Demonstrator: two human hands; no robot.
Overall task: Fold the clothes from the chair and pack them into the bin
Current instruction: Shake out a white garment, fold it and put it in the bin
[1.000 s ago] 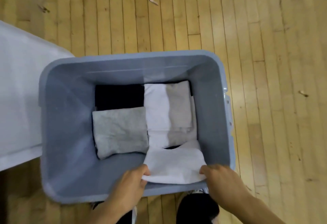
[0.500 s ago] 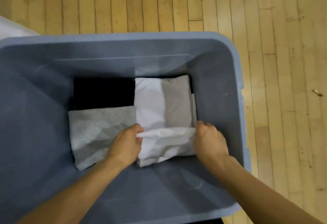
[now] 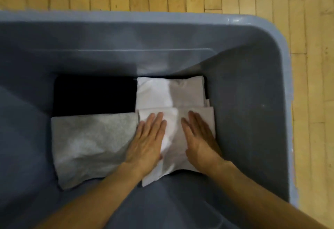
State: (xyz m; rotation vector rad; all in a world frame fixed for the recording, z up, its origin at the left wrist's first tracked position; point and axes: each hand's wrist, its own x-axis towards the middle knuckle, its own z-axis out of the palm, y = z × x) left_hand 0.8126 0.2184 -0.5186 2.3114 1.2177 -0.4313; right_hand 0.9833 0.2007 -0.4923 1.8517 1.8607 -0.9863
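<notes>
Sitting on a wooden plank floor (image 3: 310, 84), a grey-blue bin (image 3: 262, 87) holding a black folded garment (image 3: 94, 95), grey folded garment (image 3: 90, 143) and white folded garment (image 3: 162, 93). Pressing down now, left hand (image 3: 146, 142) and right hand (image 3: 200, 138), fingers straight and flat, on the front white folded cloth (image 3: 173, 133). No readable writing showing.

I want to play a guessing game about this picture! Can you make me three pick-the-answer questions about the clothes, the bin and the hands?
1. Where does the folded black garment lie in the grey plastic bin?
A. far left
B. near right
C. outside it

2. How many folded pieces can you see in the bin?
A. two
B. four
C. seven

3. What are the hands doing?
A. pressing flat
B. lifting the bin
C. making fists

Answers:
1 A, it sits beyond the folded grey garment.
2 B, black, grey and two white ones show, the far folded white garment and the near folded white garment.
3 A, the left hand and right hand lie with straight fingers on the near white one.
</notes>
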